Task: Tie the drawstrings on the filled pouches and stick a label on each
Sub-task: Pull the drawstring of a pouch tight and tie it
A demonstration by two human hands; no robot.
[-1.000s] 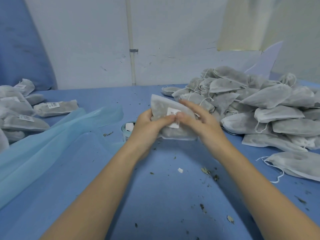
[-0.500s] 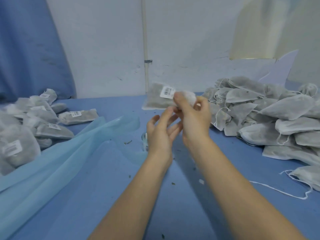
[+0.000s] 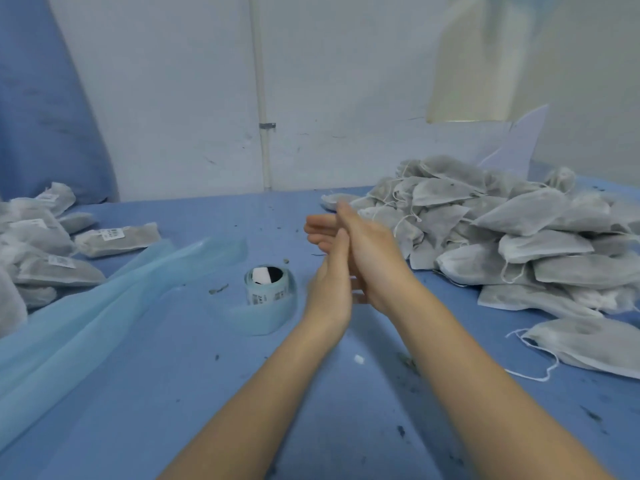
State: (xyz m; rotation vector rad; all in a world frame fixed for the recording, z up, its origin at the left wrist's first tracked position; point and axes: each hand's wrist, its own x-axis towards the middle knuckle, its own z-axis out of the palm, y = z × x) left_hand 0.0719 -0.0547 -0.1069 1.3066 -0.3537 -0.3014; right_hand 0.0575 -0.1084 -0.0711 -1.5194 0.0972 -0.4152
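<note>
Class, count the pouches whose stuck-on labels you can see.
4, all left: one lying apart, one nearer, one behind, one by the wall. Others may hide theirs.

matt non-woven cloth pouches [image 3: 519,233], thin translucent blue film [image 3: 86,306], paper label roll [image 3: 268,287]

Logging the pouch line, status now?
Left hand and right hand open, empty, together above the table. Untied pouches piled right, labelled ones left. Label roll clear beside the left hand.
</note>
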